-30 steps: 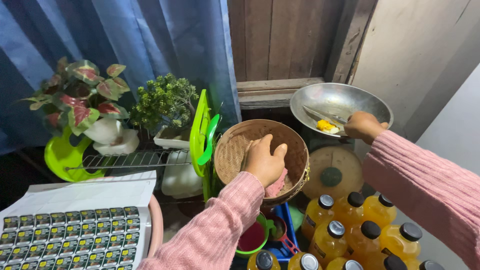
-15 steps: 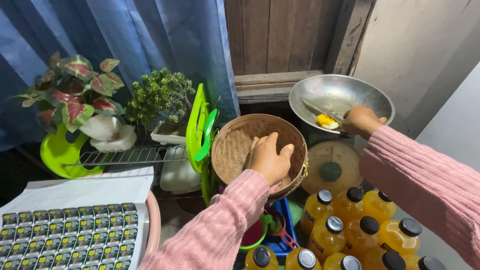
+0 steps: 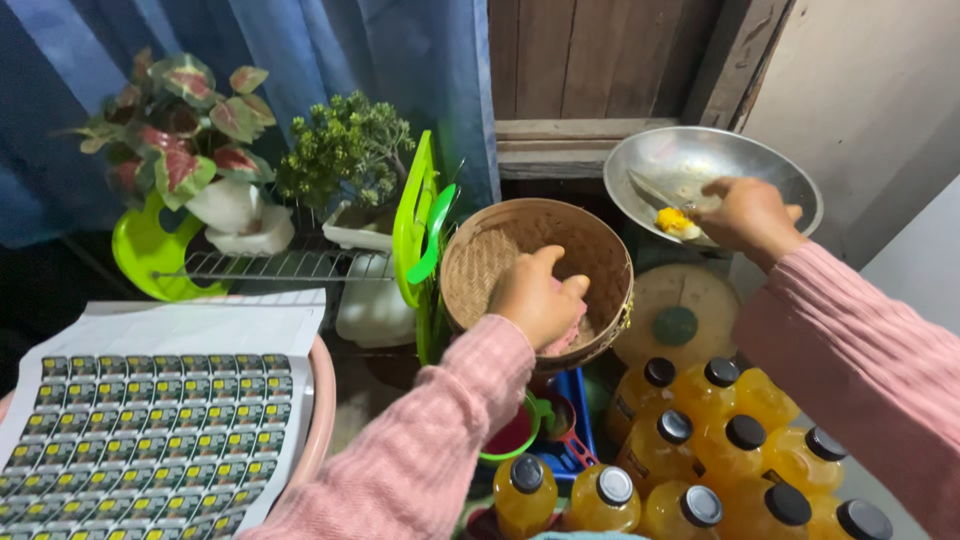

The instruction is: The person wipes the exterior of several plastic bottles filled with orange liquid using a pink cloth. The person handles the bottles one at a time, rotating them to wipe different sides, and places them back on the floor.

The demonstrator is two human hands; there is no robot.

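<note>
Gripping 1 woven basket (image 3: pixel 520 262) left hand (image 3: pixel 535 298), right hand (image 3: pixel 748 213) holding 1 metal bowl (image 3: pixel 700 160), 10 bottles (image 3: pixel 735 445)

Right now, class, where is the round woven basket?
In the head view, the round woven basket sits centre frame under the left hand, between the green plastic stand and the round metal bowl.
</note>
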